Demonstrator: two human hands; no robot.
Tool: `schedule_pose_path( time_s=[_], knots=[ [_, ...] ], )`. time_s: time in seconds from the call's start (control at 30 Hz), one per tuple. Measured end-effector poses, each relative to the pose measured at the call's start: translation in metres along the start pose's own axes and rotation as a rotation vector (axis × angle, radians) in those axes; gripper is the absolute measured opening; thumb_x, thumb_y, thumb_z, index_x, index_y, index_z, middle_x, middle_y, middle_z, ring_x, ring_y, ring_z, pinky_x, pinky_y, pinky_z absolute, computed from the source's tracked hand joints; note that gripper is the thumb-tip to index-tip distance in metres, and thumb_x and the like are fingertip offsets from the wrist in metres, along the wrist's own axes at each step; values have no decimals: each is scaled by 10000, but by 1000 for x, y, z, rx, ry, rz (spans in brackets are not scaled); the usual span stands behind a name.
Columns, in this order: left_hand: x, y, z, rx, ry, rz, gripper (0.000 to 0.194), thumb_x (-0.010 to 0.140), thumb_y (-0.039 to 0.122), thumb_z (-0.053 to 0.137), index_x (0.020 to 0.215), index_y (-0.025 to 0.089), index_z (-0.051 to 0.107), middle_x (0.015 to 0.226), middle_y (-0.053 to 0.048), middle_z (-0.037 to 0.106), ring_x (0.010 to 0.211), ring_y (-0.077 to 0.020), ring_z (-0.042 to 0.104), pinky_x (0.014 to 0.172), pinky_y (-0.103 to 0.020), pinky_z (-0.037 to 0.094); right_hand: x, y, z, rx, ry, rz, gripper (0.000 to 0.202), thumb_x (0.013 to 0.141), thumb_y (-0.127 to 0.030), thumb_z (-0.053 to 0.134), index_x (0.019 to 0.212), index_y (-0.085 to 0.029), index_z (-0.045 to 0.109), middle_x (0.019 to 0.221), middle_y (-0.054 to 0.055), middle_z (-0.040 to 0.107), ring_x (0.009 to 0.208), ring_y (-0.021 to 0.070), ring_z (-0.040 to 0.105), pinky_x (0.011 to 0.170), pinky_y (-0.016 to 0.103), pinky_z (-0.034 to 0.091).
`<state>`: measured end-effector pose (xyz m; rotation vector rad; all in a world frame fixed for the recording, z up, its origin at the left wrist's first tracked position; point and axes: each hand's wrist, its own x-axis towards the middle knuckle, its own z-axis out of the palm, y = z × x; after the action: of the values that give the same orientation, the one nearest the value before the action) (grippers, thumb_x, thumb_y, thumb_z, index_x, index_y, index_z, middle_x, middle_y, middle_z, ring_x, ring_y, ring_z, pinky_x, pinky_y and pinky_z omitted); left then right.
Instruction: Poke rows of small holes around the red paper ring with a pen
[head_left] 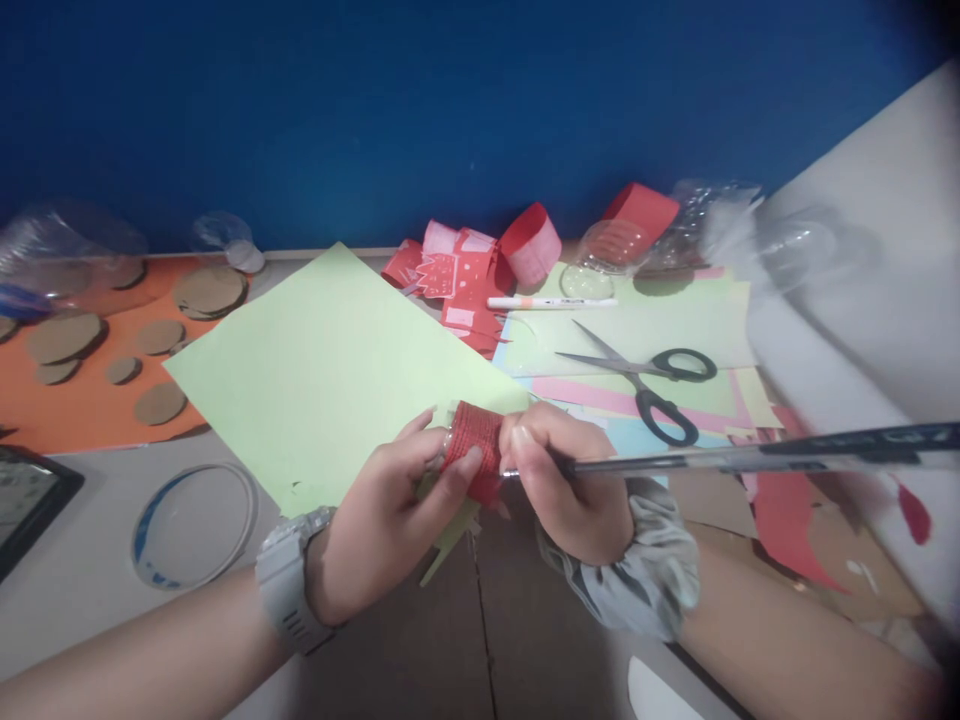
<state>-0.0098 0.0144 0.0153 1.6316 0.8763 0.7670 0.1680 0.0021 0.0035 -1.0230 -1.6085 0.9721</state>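
My left hand (397,510) is closed on a small red ribbed roll (477,440), its thumb pressed across the front. The roll's left edge looks pale and ragged, and most of its back is hidden. On the roll's right side, my right hand (566,480) pinches a long thin pen-like rod (720,461), dark grey with a silver tip. That tip meets or nearly meets the red roll; contact is hard to tell. Behind both hands lies a sheet of light green paper (330,370), partly under the left fingers.
Open scissors (637,375) lie on stacked coloured paper at right, beside a white marker (551,303). Red paper rings (530,245) stand along the blue wall. Cardboard discs (210,290) rest on orange paper (97,415) at left. A clear ring (141,540) lies near a dark-framed device (34,500).
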Motion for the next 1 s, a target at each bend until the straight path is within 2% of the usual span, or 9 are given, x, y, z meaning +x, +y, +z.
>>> schedule_pose_path(
  time_s=[0.1, 0.3, 0.47, 0.67, 0.73, 0.9, 1.0],
  knots=[
    [0, 0, 0, -11, -9, -2, 312, 1029, 166, 477, 743, 177, 603, 787, 9, 617, 803, -143, 534, 900, -281, 425, 0, -1, -1, -15, -24, -2, 344, 1037, -294, 483, 701, -235, 435, 600, -46, 450, 498, 115, 404, 489, 288, 333],
    [0, 0, 0, -4, -10, -13, 298, 1021, 181, 465, 745, 173, 579, 790, 4, 599, 783, -145, 532, 825, -288, 428, 2, -1, -3, -70, -133, -103, 344, 1025, -233, 465, 685, -250, 421, 597, -35, 472, 509, 141, 445, 511, 311, 348],
    [-1, 1, 0, -6, -9, 1, 318, 1033, 180, 467, 748, 176, 608, 792, 11, 607, 798, -139, 532, 880, -285, 420, 1, -1, -1, -54, -3, -44, 342, 1016, -244, 502, 682, -237, 428, 601, -45, 456, 491, 119, 416, 501, 308, 307],
    [0, 0, 0, 3, -7, -26, 310, 1021, 210, 470, 725, 171, 554, 758, 7, 589, 736, -139, 513, 815, -295, 431, 3, 0, -3, -109, -131, -157, 323, 980, -158, 511, 682, -236, 415, 589, -46, 478, 507, 118, 443, 518, 299, 336],
    [0, 0, 0, 3, -8, -27, 308, 1021, 210, 469, 727, 172, 557, 755, 5, 595, 738, -142, 516, 805, -294, 432, 3, 1, -3, -98, -116, -167, 320, 981, -158, 514, 685, -232, 417, 592, -46, 477, 505, 112, 442, 514, 294, 332],
    [0, 0, 0, -7, -12, -19, 306, 1030, 188, 463, 750, 176, 586, 798, -2, 628, 794, -145, 538, 840, -284, 434, 1, 1, -1, -50, -25, -64, 357, 1024, -254, 500, 674, -236, 432, 589, -44, 453, 479, 118, 416, 478, 308, 303],
    [-1, 0, 0, -5, -9, -20, 306, 1026, 194, 467, 741, 173, 579, 786, -2, 615, 780, -146, 536, 878, -300, 434, 1, 0, -2, -69, -59, -66, 347, 1022, -247, 498, 679, -243, 440, 597, -39, 471, 487, 126, 433, 487, 308, 323]
  ],
)
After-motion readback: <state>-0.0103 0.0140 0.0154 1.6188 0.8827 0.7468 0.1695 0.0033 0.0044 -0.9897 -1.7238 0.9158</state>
